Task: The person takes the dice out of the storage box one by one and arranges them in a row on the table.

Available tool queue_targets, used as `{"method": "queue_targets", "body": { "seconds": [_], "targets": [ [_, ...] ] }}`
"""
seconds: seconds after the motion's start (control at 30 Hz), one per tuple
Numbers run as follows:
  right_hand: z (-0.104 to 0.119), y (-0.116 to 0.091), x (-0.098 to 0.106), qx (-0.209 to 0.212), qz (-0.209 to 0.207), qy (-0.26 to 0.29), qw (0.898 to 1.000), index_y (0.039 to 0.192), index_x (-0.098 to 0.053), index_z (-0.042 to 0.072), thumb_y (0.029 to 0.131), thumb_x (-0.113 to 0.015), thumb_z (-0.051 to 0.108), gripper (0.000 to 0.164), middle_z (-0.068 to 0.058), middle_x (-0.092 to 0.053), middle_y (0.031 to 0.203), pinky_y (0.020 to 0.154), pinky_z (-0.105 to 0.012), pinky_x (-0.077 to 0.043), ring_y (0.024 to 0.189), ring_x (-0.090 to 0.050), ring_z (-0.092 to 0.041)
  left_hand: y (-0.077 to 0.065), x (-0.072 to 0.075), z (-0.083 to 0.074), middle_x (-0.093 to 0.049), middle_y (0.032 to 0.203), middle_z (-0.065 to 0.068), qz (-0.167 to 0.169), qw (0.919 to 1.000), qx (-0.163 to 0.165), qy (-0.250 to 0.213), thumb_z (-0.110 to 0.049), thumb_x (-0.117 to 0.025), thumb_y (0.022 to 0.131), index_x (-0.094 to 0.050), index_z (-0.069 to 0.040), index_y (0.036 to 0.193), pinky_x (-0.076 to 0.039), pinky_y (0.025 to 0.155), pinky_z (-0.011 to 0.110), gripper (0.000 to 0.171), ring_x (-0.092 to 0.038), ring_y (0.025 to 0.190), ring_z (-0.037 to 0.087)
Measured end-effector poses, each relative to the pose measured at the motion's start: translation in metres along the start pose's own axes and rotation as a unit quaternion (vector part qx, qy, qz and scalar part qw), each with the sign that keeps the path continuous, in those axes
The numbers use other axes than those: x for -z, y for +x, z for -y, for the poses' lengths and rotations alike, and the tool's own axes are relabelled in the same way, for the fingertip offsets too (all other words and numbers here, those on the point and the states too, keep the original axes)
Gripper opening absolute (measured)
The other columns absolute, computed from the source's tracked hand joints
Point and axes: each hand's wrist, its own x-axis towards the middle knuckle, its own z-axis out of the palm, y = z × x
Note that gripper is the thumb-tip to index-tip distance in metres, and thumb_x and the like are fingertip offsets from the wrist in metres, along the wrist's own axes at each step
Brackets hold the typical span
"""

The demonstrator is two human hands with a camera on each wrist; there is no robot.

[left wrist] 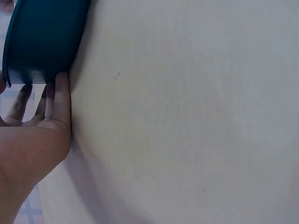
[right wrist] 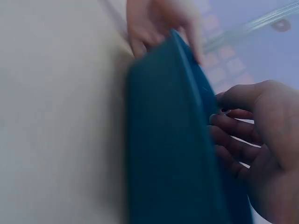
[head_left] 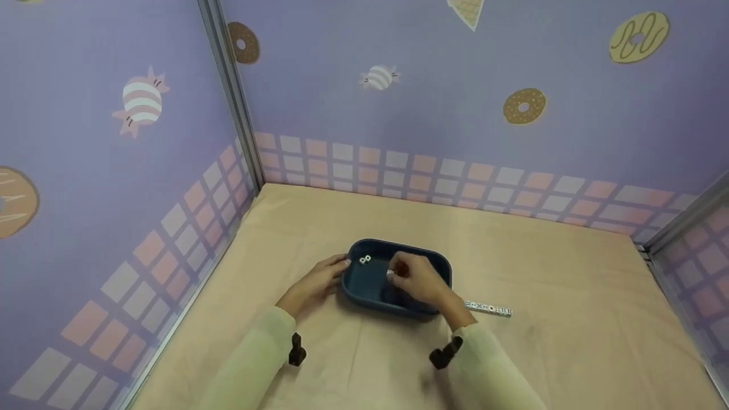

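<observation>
A dark blue oblong tray (head_left: 364, 304) sits on the cloth in front of the person. The left hand (head_left: 316, 282) lies along the tray's left end, its fairly straight fingers (left wrist: 60, 100) touching the outer wall and the thumb up at the rim. Over the inside of the tray, the right hand (head_left: 418, 279) pinches a small white cube (head_left: 390, 273) between thumb and fingertips. Two small white pieces (head_left: 365, 259) with dark centres lie close together at the left of the tray floor. The right hand hides part of the tray's interior.
Right of the tray, a straight row of small white marked pieces (head_left: 488, 308) lies on the pale tablecloth (head_left: 569, 319), partly behind the right wrist. Purple patterned walls (head_left: 433, 102) close off the back and both sides. Each sleeve carries a dark wrist device (head_left: 297, 350).
</observation>
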Motion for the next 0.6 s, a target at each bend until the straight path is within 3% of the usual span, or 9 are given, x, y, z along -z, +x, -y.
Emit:
{"method": "queue_targets", "body": {
  "seconds": [0.1, 0.3, 0.43, 0.6],
  "targets": [
    [-0.011, -0.022, 0.035, 0.019, -0.024, -0.015, 0.999, 0.101, -0.069, 0.009, 0.095, -0.077, 0.007, 0.010, 0.003, -0.067, 0.089, 0.070, -0.029, -0.054, 0.079, -0.062, -0.013, 0.001, 0.001, -0.001, -0.044, 0.163, 0.020, 0.001, 1.0000, -0.001, -0.003, -0.036, -0.055, 0.112, -0.040, -0.009, 0.163, -0.045, 0.117, 0.052, 0.059, -0.049, 0.146, 0.038],
    [-0.050, -0.074, 0.091, -0.008, -0.077, -0.043, 0.996, 0.103, -0.071, 0.005, 0.094, -0.079, 0.002, 0.012, 0.002, -0.069, 0.090, 0.070, -0.027, -0.057, 0.082, -0.067, -0.015, 0.001, 0.004, 0.002, -0.046, 0.162, 0.016, -0.001, 0.9999, 0.001, -0.011, -0.036, -0.056, 0.111, -0.042, -0.012, 0.163, -0.045, 0.117, 0.051, 0.059, -0.050, 0.145, 0.036],
    [-0.078, -0.111, 0.112, -0.038, -0.087, -0.076, 0.993, 0.104, -0.072, 0.003, 0.093, -0.078, -0.002, 0.013, -0.001, -0.069, 0.094, 0.070, -0.027, -0.058, 0.083, -0.067, -0.017, 0.001, 0.005, 0.002, -0.047, 0.162, 0.016, 0.000, 0.9999, 0.002, -0.014, -0.036, -0.056, 0.111, -0.041, -0.012, 0.163, -0.045, 0.117, 0.051, 0.059, -0.051, 0.145, 0.035],
    [-0.104, -0.157, 0.123, -0.096, -0.094, -0.091, 0.987, 0.102, -0.072, 0.004, 0.093, -0.078, -0.003, 0.013, -0.002, -0.068, 0.096, 0.072, -0.027, -0.057, 0.086, -0.065, -0.017, 0.003, 0.002, 0.000, -0.046, 0.162, 0.019, 0.010, 0.9998, 0.001, -0.015, -0.035, -0.055, 0.112, -0.039, -0.010, 0.164, -0.046, 0.116, 0.050, 0.059, -0.051, 0.145, 0.036]
  ]
}}
